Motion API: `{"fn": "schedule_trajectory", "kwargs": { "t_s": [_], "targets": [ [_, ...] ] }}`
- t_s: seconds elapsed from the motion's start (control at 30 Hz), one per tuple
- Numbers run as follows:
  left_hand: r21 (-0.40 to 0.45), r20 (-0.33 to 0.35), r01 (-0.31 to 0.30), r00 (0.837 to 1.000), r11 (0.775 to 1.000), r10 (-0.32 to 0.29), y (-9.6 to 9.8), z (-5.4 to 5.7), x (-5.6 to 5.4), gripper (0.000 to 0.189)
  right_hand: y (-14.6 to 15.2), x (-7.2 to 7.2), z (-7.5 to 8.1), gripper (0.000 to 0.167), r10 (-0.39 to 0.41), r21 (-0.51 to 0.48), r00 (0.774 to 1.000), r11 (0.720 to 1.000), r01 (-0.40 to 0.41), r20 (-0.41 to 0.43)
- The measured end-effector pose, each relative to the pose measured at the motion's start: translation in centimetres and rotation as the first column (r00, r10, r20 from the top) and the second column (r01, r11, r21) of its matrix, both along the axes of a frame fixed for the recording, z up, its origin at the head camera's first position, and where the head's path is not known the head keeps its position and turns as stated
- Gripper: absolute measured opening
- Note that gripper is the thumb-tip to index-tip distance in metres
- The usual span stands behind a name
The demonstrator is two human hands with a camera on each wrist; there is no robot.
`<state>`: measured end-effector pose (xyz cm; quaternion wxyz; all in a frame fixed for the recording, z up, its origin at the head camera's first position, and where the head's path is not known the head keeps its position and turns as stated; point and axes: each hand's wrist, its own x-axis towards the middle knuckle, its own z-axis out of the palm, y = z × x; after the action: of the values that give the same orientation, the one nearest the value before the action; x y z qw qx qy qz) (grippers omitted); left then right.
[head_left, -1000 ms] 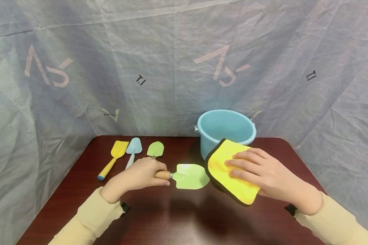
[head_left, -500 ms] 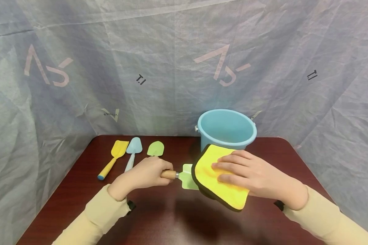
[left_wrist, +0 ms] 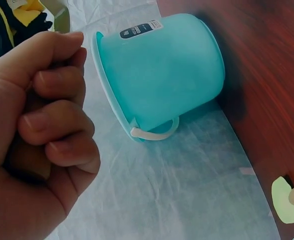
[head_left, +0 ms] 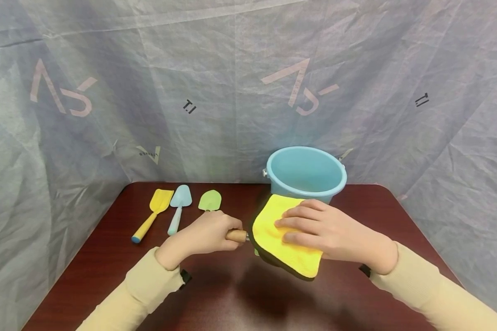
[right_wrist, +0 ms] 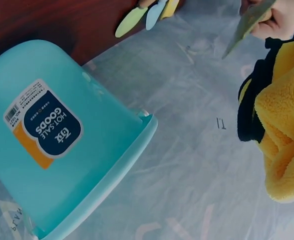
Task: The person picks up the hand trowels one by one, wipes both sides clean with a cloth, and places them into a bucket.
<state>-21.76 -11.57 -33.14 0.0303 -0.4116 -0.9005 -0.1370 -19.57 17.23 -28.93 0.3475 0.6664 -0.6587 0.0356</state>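
Observation:
My left hand (head_left: 205,234) grips the wooden handle of a green trowel (head_left: 237,236) above the table. In the left wrist view its fingers are curled round that handle. My right hand (head_left: 325,232) holds a yellow cloth (head_left: 269,227) with a dark edge over the trowel's blade. Three of its fingers lie across the top of the cloth; the thumb is hidden underneath. From above, the cloth covers nearly all of the blade, but in the right wrist view part of the green blade (right_wrist: 249,22) shows beside it.
A blue bucket (head_left: 281,186) stands upright behind the cloth, near the table's back edge. To the left lie a yellow scoop (head_left: 151,220), a light blue trowel (head_left: 178,207) and a smaller green trowel (head_left: 210,201). A grey fabric backdrop (head_left: 232,92) hangs behind the dark red table (head_left: 99,262).
The right hand has moved left with the cloth, from the blade's tip onto the blade, covering it. The left hand has shifted slightly right with the trowel.

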Motion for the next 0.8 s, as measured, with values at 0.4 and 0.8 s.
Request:
{"fn": "schedule_trajectory", "kwargs": {
  "t_s": [0.4,0.8],
  "targets": [
    [-0.035,-0.023,-0.051,0.998,0.998,0.05,0.8,0.1,0.2,0.028,-0.7,-0.5,-1.5,0.029,-0.033,0.07,0.999,0.997,0.031,0.018],
    [-0.043,-0.057,-0.083,0.995,0.996,0.081,1.1,0.1,0.8,0.031,-0.9,-0.4,-2.0,0.026,-0.08,0.158,0.995,0.985,0.069,0.06]
  ]
}}
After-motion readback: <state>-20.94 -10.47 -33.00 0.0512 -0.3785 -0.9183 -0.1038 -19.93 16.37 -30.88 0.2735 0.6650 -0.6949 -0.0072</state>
